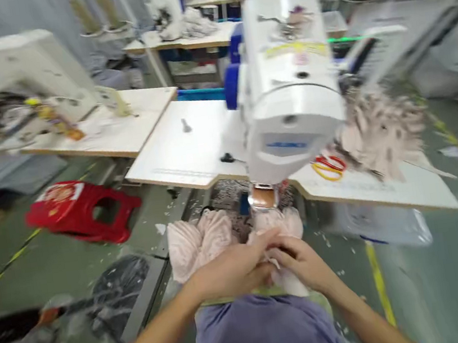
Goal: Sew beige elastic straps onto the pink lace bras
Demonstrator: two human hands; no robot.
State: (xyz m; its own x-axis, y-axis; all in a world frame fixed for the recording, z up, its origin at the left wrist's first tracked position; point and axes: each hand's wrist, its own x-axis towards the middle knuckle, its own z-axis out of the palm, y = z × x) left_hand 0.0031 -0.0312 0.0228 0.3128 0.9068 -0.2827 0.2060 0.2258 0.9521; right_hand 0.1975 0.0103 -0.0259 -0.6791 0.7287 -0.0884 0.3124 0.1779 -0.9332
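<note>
Both my hands meet over pale pink fabric in front of a white sewing machine. My left hand is closed with its fingertips on the cloth. From the other side my right hand pinches the same fabric, its fingers curled against the left ones. Part of the cloth bunches up just below the machine's needle area, and another gathered part lies to the left of my hands. The exact grip of the fingertips is partly hidden and blurred.
Scissors with red and yellow handles lie on the white table, near a heap of beige fabric pieces. A red plastic stool is on the floor at left. Another sewing machine stands beyond it.
</note>
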